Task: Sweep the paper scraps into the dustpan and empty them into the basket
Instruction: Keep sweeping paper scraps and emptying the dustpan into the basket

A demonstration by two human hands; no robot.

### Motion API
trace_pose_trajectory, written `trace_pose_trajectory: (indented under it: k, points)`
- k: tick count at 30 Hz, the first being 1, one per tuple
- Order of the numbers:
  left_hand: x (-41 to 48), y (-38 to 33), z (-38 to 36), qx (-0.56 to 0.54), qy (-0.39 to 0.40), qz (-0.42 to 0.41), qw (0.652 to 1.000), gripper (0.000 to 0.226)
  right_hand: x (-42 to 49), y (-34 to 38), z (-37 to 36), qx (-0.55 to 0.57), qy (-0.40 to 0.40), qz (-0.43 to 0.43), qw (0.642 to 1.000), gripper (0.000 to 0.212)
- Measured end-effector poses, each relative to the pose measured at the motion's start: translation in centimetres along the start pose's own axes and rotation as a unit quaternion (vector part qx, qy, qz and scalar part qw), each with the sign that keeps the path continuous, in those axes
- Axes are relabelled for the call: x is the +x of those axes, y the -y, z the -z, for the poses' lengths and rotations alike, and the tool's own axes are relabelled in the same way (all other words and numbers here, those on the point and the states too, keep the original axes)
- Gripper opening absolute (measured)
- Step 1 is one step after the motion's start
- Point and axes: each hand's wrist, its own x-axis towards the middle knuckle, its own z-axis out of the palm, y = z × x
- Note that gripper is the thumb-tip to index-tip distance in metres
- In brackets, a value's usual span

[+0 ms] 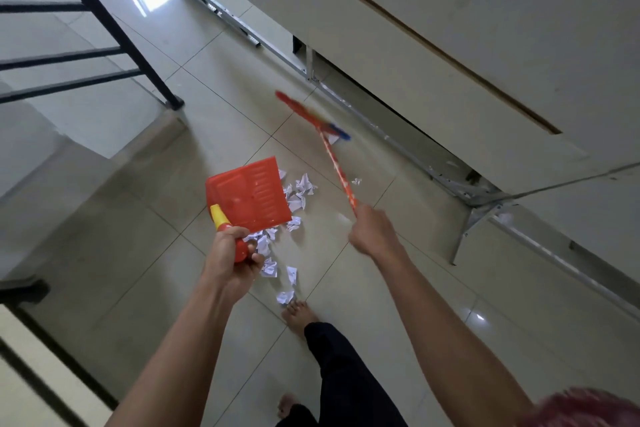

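Note:
My left hand (231,260) grips the yellow-and-red handle of a red dustpan (249,194), which hangs tilted above the tiled floor. Several crumpled white paper scraps (301,189) lie on the floor to the right of the pan and beneath it, trailing toward my foot. My right hand (372,230) grips the red patterned stick of a broom (337,166). Its red and blue head (311,118) is blurred, out on the floor beyond the scraps, with one scrap (333,139) beside it. No basket is in view.
A pale wall with a metal rail (381,135) at its foot runs diagonally on the right. A black stair railing (104,28) and a step edge lie to the left. My bare feet (298,315) stand close behind the scraps.

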Motion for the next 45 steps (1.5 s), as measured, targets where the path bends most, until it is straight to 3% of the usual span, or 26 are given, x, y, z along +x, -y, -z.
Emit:
trace_pose_trajectory:
  k: [5, 10, 14, 23, 29, 35, 40, 45]
  points:
    - [-0.1, -0.1, -0.9, 0.013, 0.014, -0.012, 1.0, 0.022, 8.3, 1.5, 1.4, -0.003, -0.011, -0.012, 1.0, 0.042]
    - [-0.1, -0.5, -0.4, 0.01, 0.027, -0.008, 1.0, 0.017, 12.2, 0.1, 0.1, 0.046, 0.024, -0.086, 0.995, 0.041]
    - [-0.8, -0.7, 0.6, 0.022, 0.033, -0.001, 0.999, 0.016, 11.6, -1.6, -1.8, 0.091, 0.049, -0.128, 0.986, 0.052]
    - [-3.5, 1.4, 3.4, 0.057, 0.025, -0.002, 0.998, 0.014, 1.6, -5.7, -3.3, 0.169, 0.083, -0.197, 0.962, 0.028]
    - [-5.6, 4.6, 9.1, 0.028, 0.026, -0.016, 0.999, 0.018, -7.8, -6.4, -6.8, 0.188, 0.148, -0.17, 0.956, 0.03]
    - [-8.0, 8.9, 17.4, -0.044, 0.008, -0.02, 0.999, 0.015, -16.4, -5.8, -9.1, 0.174, 0.193, -0.13, 0.957, 0.047]
    - [-9.7, 12.6, 21.1, -0.096, -0.018, -0.025, 0.995, 0.017, -21.8, -4.5, -12.5, 0.158, 0.21, -0.057, 0.963, 0.031]
    - [-10.0, 14.3, 23.8, -0.171, -0.051, -0.04, 0.983, 0.019, -23.3, -3.8, -15.2, 0.14, 0.15, -0.015, 0.979, 0.021]
